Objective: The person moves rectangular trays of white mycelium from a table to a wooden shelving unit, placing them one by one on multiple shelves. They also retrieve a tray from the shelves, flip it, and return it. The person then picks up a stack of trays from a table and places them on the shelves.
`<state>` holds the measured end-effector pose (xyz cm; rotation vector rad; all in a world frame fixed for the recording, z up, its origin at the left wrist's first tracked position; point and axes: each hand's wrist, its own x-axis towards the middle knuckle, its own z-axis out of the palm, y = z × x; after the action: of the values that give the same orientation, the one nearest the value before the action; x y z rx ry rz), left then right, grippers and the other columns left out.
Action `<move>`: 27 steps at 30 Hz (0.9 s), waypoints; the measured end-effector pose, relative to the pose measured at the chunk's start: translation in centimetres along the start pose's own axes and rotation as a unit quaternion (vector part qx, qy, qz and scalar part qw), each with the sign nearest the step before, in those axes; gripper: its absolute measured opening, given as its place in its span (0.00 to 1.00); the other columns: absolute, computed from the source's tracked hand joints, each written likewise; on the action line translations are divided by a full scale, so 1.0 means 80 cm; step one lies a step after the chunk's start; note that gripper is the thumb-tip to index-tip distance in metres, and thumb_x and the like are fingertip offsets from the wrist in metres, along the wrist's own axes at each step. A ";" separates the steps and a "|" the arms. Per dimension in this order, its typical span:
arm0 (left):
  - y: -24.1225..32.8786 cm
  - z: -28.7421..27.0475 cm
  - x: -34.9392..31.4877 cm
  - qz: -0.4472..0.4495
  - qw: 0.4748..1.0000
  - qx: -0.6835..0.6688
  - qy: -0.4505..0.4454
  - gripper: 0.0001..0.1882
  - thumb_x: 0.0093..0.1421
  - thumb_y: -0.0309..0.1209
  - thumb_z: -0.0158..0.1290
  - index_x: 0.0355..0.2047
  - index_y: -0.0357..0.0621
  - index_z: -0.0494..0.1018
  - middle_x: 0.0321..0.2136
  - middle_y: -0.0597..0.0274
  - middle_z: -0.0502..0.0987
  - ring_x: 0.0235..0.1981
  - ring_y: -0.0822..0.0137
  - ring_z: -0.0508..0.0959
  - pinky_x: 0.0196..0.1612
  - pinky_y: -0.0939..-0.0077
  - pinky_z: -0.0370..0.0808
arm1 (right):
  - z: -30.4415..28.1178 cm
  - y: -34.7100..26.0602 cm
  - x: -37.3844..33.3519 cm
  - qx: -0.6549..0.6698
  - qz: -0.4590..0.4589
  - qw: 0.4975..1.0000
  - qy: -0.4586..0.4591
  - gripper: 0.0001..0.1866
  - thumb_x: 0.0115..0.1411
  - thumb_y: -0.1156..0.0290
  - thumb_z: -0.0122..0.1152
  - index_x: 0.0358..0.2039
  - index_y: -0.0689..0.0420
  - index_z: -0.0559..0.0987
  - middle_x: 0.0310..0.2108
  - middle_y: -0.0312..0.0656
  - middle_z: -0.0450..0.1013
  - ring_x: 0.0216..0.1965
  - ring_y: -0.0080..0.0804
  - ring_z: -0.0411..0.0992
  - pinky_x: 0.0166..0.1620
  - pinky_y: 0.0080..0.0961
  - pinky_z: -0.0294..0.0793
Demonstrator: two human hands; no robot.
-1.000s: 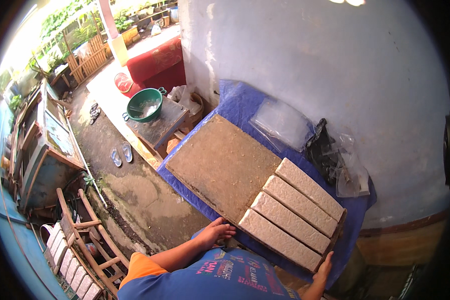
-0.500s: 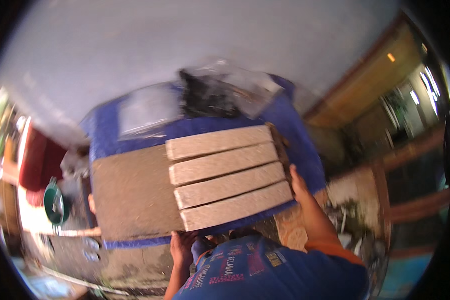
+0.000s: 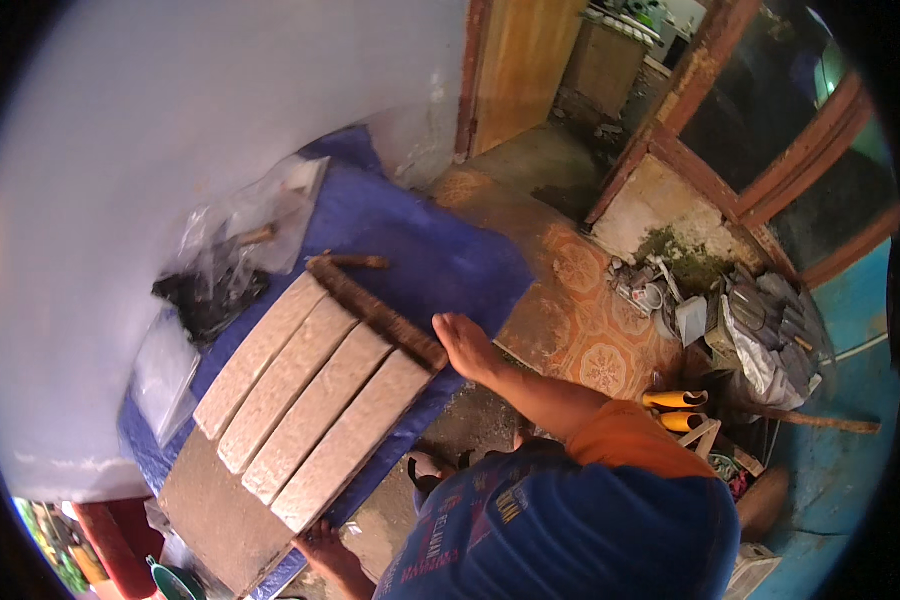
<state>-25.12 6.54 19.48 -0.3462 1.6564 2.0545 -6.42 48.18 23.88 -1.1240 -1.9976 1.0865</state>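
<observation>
Several long, pale, speckled slabs (image 3: 315, 400) lie side by side on a brown board (image 3: 210, 510), covering its right part. A dark wooden bar (image 3: 375, 308) runs across the board's right end, with a short stick (image 3: 358, 261) at its far end. My right hand (image 3: 465, 348) grips that end at the bar's near corner; its fingers are partly hidden. At the board's near edge my left hand (image 3: 325, 548) is closed on the rim, some fingers out of sight. Beneath everything spreads a blue sheet (image 3: 440, 250).
Clear plastic bags (image 3: 280, 205) and a black plastic bag (image 3: 210, 300) lie along the wall. To the right are a patterned tile floor (image 3: 600, 320), a pile of household clutter (image 3: 760, 320) and yellow-black objects (image 3: 675, 400). A green basin (image 3: 175, 580) sits at lower left.
My view has swung to the right, so the board appears turned and lower left. Both hands keep their places on it. The doorway and clutter on the right show more clearly.
</observation>
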 end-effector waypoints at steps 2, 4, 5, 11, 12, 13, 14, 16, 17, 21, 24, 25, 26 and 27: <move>-0.021 -0.002 0.001 0.027 0.992 -0.042 0.120 0.28 0.64 0.56 0.42 0.50 0.45 0.67 0.38 0.63 0.71 0.40 0.65 0.70 0.41 0.72 0.65 | -0.050 0.033 -0.025 -0.002 -0.058 0.997 0.043 0.19 0.67 0.57 0.45 0.28 0.60 0.73 0.24 0.48 0.68 0.33 0.45 0.69 0.38 0.39 0.66; -0.043 -0.013 -0.003 0.061 0.981 -0.011 0.186 0.31 0.65 0.55 0.38 0.55 0.43 0.60 0.48 0.57 0.64 0.47 0.59 0.67 0.49 0.66 0.61 | -0.103 0.087 -0.063 0.014 -0.056 0.995 0.081 0.14 0.66 0.61 0.50 0.34 0.60 0.76 0.26 0.48 0.70 0.34 0.43 0.71 0.40 0.37 0.69; -0.058 -0.016 -0.006 0.056 0.977 0.015 0.203 0.36 0.66 0.56 0.33 0.63 0.40 0.53 0.61 0.49 0.59 0.58 0.52 0.63 0.60 0.58 0.57 | -0.137 0.127 -0.078 -0.005 -0.046 0.996 0.072 0.13 0.65 0.62 0.51 0.36 0.60 0.76 0.27 0.49 0.70 0.34 0.43 0.71 0.40 0.36 0.70; -0.188 0.048 -0.087 -0.121 0.987 0.089 -0.052 0.19 0.63 0.45 0.44 0.44 0.44 0.67 0.31 0.66 0.70 0.32 0.69 0.71 0.33 0.75 0.67 | -0.336 0.414 -0.195 -0.226 0.241 0.922 -0.200 0.25 0.59 0.48 0.54 0.40 0.60 0.75 0.34 0.54 0.73 0.36 0.48 0.73 0.39 0.43 0.72; -0.198 0.091 -0.097 -0.165 0.967 0.175 -0.081 0.19 0.64 0.46 0.44 0.45 0.43 0.68 0.32 0.64 0.72 0.33 0.68 0.73 0.34 0.74 0.68 | -0.368 0.446 -0.222 -0.345 0.177 0.881 -0.272 0.25 0.58 0.48 0.54 0.44 0.58 0.74 0.37 0.54 0.73 0.41 0.48 0.73 0.42 0.44 0.72; -0.208 0.143 -0.110 -0.199 0.939 0.267 -0.089 0.19 0.64 0.46 0.44 0.45 0.43 0.68 0.33 0.63 0.73 0.34 0.67 0.74 0.35 0.74 0.69 | -0.387 0.468 -0.244 -0.250 0.334 0.891 -0.178 0.24 0.58 0.50 0.54 0.45 0.55 0.74 0.39 0.52 0.73 0.43 0.47 0.72 0.44 0.43 0.72; -0.212 0.195 -0.130 -0.204 0.917 0.322 -0.121 0.19 0.65 0.46 0.44 0.45 0.43 0.68 0.34 0.61 0.75 0.35 0.67 0.76 0.36 0.74 0.69 | -0.407 0.484 -0.261 -0.156 0.503 0.844 -0.106 0.22 0.58 0.52 0.54 0.47 0.53 0.74 0.41 0.51 0.73 0.45 0.45 0.72 0.46 0.42 0.72; -0.200 0.297 -0.166 -0.171 0.876 0.386 -0.232 0.20 0.66 0.46 0.44 0.45 0.42 0.69 0.37 0.58 0.77 0.37 0.67 0.77 0.38 0.73 0.71 | -0.434 0.503 -0.281 -0.200 0.452 0.841 -0.219 0.19 0.60 0.57 0.52 0.48 0.53 0.74 0.42 0.49 0.73 0.46 0.44 0.71 0.48 0.41 0.71; -0.191 0.344 -0.179 -0.131 0.855 0.390 -0.316 0.20 0.66 0.46 0.44 0.44 0.42 0.71 0.38 0.57 0.77 0.37 0.67 0.77 0.38 0.72 0.71 | -0.437 0.506 -0.287 -0.214 0.446 0.832 -0.250 0.20 0.60 0.58 0.53 0.49 0.53 0.73 0.43 0.48 0.73 0.47 0.44 0.71 0.49 0.40 0.71; -0.171 0.488 -0.211 -0.017 0.804 0.483 -0.347 0.17 0.66 0.41 0.45 0.42 0.40 0.73 0.37 0.61 0.77 0.39 0.68 0.76 0.41 0.74 0.70 | -0.426 0.504 -0.265 -0.018 0.579 0.813 -0.060 0.31 0.57 0.52 0.60 0.55 0.57 0.70 0.51 0.49 0.70 0.51 0.44 0.69 0.52 0.37 0.69; -0.175 0.568 -0.215 0.011 0.795 0.452 -0.404 0.15 0.66 0.39 0.46 0.42 0.40 0.73 0.36 0.62 0.76 0.41 0.70 0.74 0.42 0.75 0.69 | -0.417 0.509 -0.201 -0.092 0.389 0.891 -0.215 0.26 0.58 0.49 0.57 0.46 0.59 0.76 0.42 0.48 0.74 0.44 0.45 0.72 0.47 0.37 0.71; -0.179 0.595 -0.212 0.014 0.785 0.447 -0.429 0.15 0.65 0.38 0.46 0.42 0.39 0.73 0.36 0.62 0.76 0.41 0.71 0.73 0.43 0.76 0.68 | -0.416 0.506 -0.173 -0.123 0.326 0.910 -0.224 0.26 0.59 0.49 0.56 0.47 0.59 0.76 0.41 0.50 0.75 0.42 0.45 0.73 0.47 0.37 0.72; -0.188 0.621 -0.209 -0.002 0.787 0.445 -0.427 0.15 0.65 0.38 0.47 0.42 0.39 0.73 0.36 0.62 0.76 0.41 0.72 0.73 0.44 0.76 0.69 | -0.409 0.502 -0.138 -0.144 0.372 0.890 -0.221 0.27 0.59 0.49 0.56 0.48 0.59 0.75 0.43 0.51 0.75 0.43 0.45 0.74 0.48 0.36 0.73; -0.196 0.647 -0.205 0.003 0.792 0.421 -0.443 0.15 0.65 0.38 0.48 0.42 0.39 0.73 0.36 0.62 0.76 0.40 0.72 0.73 0.44 0.75 0.69 | -0.417 0.494 -0.109 -0.090 0.369 0.897 -0.226 0.29 0.59 0.48 0.56 0.51 0.59 0.73 0.47 0.52 0.73 0.46 0.47 0.73 0.50 0.36 0.72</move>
<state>1.99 55.64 26.30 0.8044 1.6623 0.9545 39.63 64.79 5.03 -1.9725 -2.0784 1.6864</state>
